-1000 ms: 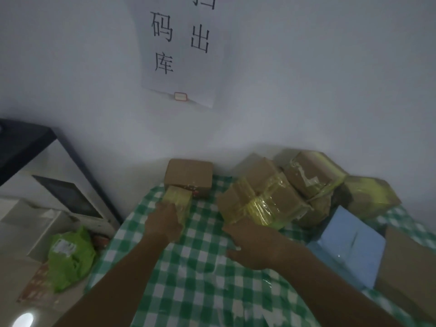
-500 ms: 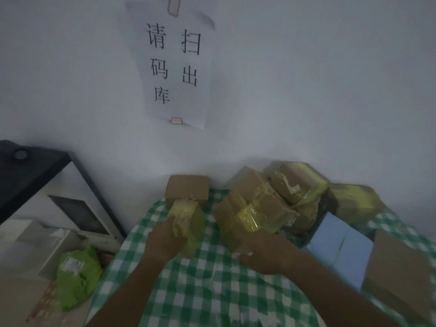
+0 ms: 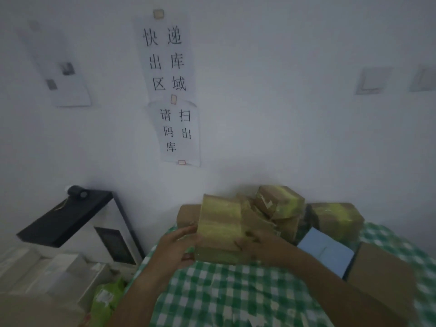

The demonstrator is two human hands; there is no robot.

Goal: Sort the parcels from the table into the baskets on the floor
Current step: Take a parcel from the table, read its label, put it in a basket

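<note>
Parcel first: the brown cardboard box wrapped in yellow tape [image 3: 220, 228] is now up off the green-and-white checked tablecloth [image 3: 236, 296], where a moment ago each hand was on a separate box. My left hand [image 3: 175, 247] and right hand [image 3: 257, 244] clamp its two sides, fingers curled on it. Next I judge it goes to a basket, none in view.

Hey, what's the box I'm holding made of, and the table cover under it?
The box in both hands looks like brown cardboard wrapped in glossy yellowish tape; its sheen suggests plastic. The table cover, green and white checks, shows faint glare and creases, so probably a plastic or coated sheet, though it could be cloth.
</note>
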